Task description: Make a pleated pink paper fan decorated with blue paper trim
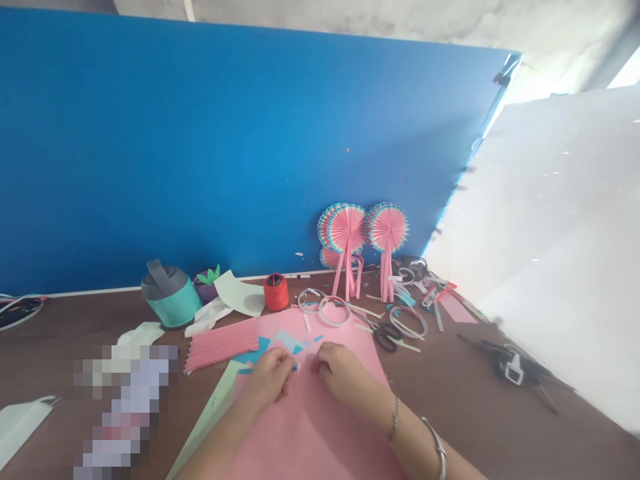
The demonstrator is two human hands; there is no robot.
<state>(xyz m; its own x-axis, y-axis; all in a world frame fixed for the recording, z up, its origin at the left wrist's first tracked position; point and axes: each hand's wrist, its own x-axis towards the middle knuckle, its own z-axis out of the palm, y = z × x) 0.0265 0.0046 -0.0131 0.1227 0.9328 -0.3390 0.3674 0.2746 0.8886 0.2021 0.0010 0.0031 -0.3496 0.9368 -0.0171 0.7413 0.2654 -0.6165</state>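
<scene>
the left hand has its fingertips pinched on a blue strip over the pink sheet; the right hand is curled low over the same sheet, and whether it grips anything cannot be told. a pleated pink paper lies at the sheet's left edge, scissors at its right. beyond its far edge stand pleated fans. left of the sheet, a blurred-out object has no readable lettering.
</scene>
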